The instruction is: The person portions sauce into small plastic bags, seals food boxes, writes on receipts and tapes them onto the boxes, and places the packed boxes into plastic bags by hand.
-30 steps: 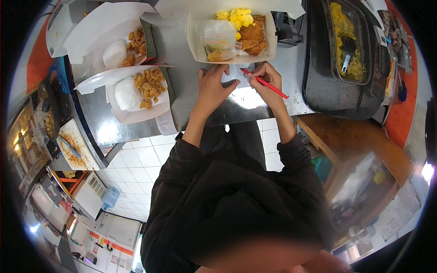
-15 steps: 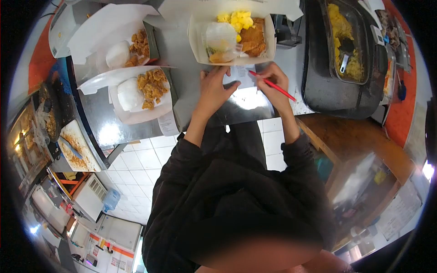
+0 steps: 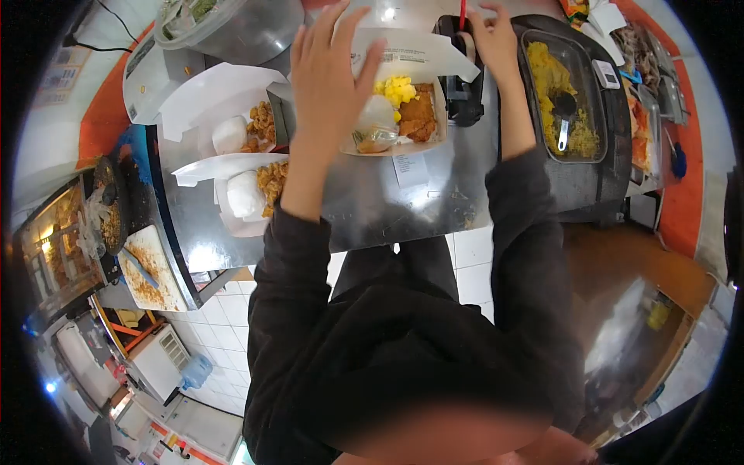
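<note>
My left hand (image 3: 329,77) is raised with fingers spread, over the left side of an open takeaway box (image 3: 403,150). Inside that box lie scrambled egg (image 3: 397,90), a breaded cutlet (image 3: 418,116) and a clear bagged portion (image 3: 377,132). At the far edge, my right hand (image 3: 494,39) has its fingers apart beside a red pen (image 3: 463,14), which stands upright at a black holder or device (image 3: 465,101). Whether a fingertip touches the pen is unclear. A printed paper slip (image 3: 411,169) lies on the counter, its top edge at the box.
Two more open boxes with rice and fried chicken pieces (image 3: 260,124) (image 3: 273,182) stand left. A clear tub (image 3: 256,31) is behind them. On the right, a tray of yellow food (image 3: 554,66) holds a spoon (image 3: 563,133). A knife (image 3: 139,267) lies on a cutting board (image 3: 161,291).
Both hands have left the paper slip and moved up and away. The pen went from a writing grip to upright at the black holder. My left hand has opened.
</note>
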